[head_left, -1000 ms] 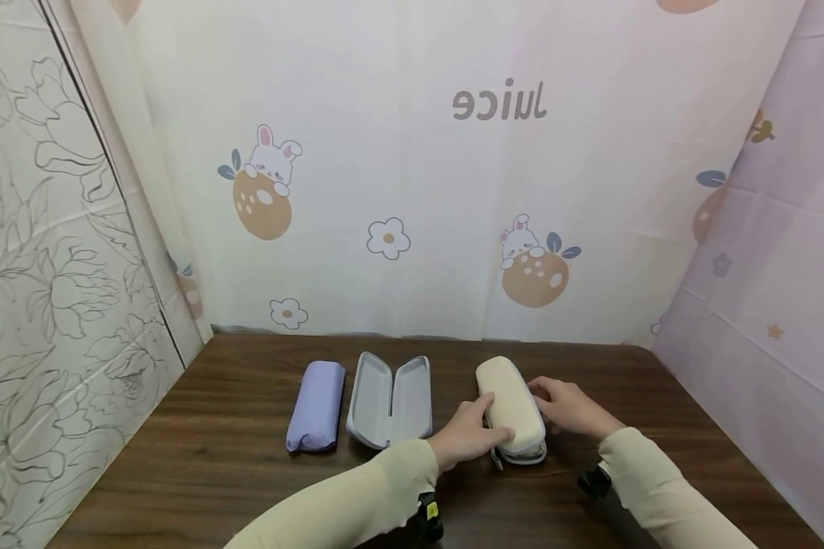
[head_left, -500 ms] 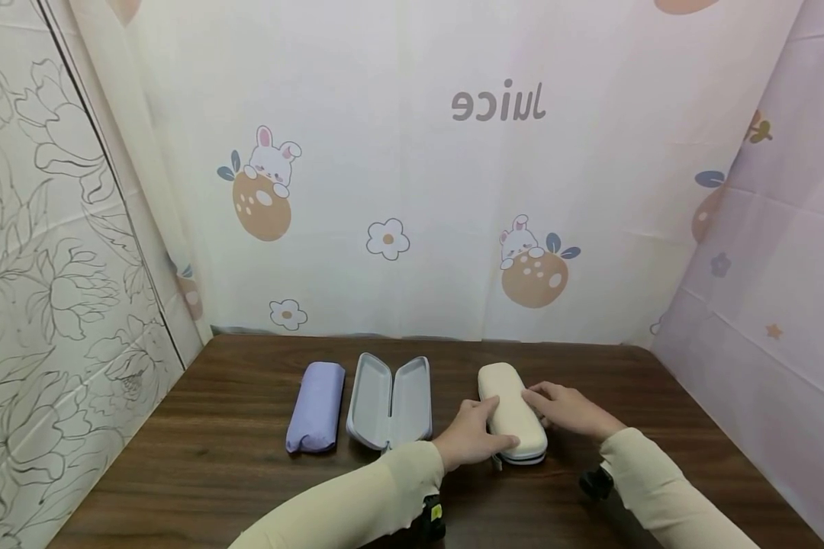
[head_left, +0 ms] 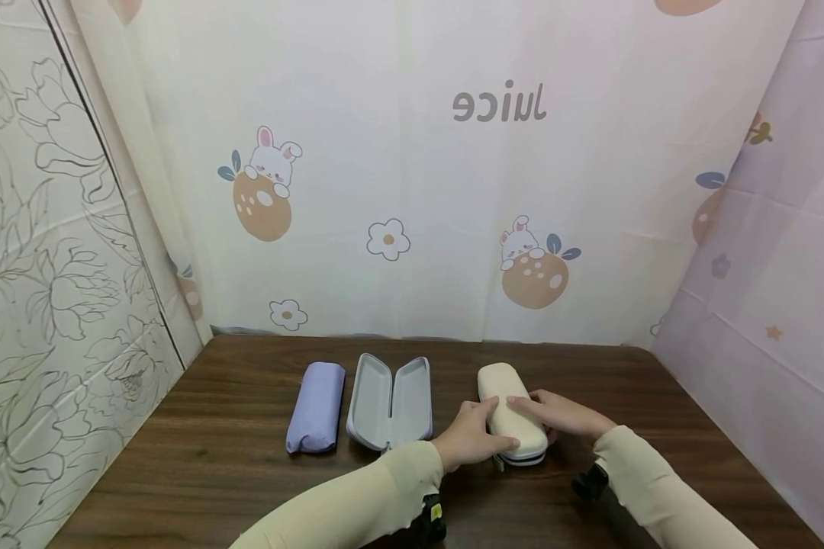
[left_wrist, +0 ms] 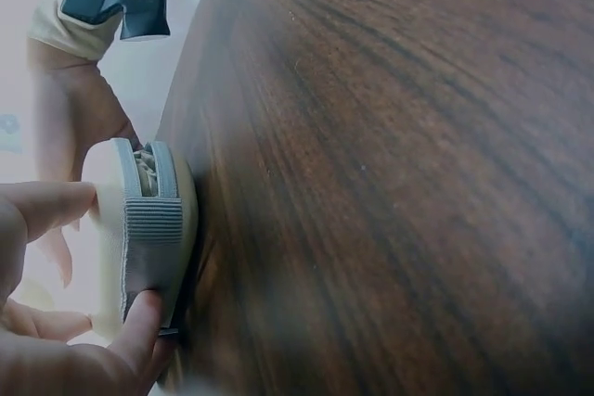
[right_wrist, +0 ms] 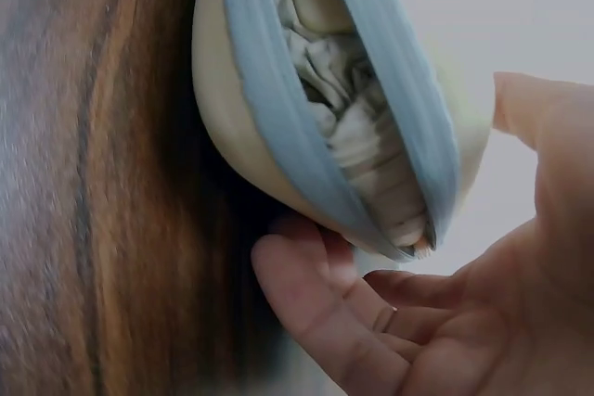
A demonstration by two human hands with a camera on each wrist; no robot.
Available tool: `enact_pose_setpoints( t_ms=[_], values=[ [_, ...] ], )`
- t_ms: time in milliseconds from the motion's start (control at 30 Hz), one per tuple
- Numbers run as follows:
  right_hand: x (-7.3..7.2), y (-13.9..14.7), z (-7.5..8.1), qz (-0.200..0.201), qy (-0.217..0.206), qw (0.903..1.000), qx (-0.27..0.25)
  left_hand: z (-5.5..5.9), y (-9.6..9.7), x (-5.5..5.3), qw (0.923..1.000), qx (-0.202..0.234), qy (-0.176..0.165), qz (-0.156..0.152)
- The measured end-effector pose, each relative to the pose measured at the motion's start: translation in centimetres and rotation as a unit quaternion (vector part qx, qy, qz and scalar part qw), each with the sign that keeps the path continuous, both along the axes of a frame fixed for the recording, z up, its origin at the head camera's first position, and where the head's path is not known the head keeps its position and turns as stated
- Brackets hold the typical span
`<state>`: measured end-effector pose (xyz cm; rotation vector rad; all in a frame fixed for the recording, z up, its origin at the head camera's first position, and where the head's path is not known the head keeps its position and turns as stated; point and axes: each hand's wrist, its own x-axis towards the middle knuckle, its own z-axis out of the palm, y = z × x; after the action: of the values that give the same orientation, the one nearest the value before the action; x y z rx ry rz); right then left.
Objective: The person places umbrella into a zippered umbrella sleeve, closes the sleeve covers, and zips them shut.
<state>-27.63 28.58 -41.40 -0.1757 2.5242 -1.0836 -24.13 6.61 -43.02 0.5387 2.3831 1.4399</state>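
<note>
A cream zip-up glasses case lies on the right part of the table. Its lid is down, but the grey zip edges stand apart. Through the gap in the right wrist view shows crumpled pale cloth. My left hand grips the case from the left, fingers on top and one at the ribbed hinge strip. From the right, my right hand holds it, thumb on the lid and the other fingers curled at the side by the zip opening.
Left of my hands, a pale grey case stands spread open on the table. Beside it lies a lilac oblong bundle. Printed curtains hang behind the brown wooden table and along its sides.
The cream case's lid has come down and its gap has narrowed. My right hand's thumb has moved from the far right edge onto the lid; my left hand has shifted slightly right.
</note>
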Motion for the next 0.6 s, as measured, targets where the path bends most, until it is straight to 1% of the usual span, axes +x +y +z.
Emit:
enact_pose_setpoints(
  t_ms=[167, 267, 367, 433, 500, 600],
  values=[
    [0.29, -0.26, -0.09, 0.02, -0.008, 0.9993, -0.031, 0.04, -0.1, 0.21, 0.9997, 0.02, -0.014, 0.003],
    [0.36, -0.42, -0.13, 0.019, -0.015, 0.999, -0.037, 0.03, -0.13, 0.23, 0.9992, 0.031, -0.023, 0.006],
    [0.31, -0.59, -0.15, -0.01, -0.012, 0.9996, -0.023, 0.07, -0.09, 0.21, 0.9986, 0.041, -0.028, 0.016],
    [0.21, -0.68, -0.13, -0.026, -0.001, 0.9996, -0.011, 0.16, -0.01, 0.2, 0.9981, 0.047, -0.031, 0.025],
    [0.15, -0.76, -0.1, -0.036, 0.009, 0.9993, -0.001, 0.25, 0.12, 0.19, 0.9974, 0.053, -0.034, 0.034],
    [0.1, -0.82, -0.19, -0.037, 0.013, 0.9992, -0.011, 0.31, 0.27, 0.18, 0.9962, 0.062, -0.04, 0.046]
  ],
)
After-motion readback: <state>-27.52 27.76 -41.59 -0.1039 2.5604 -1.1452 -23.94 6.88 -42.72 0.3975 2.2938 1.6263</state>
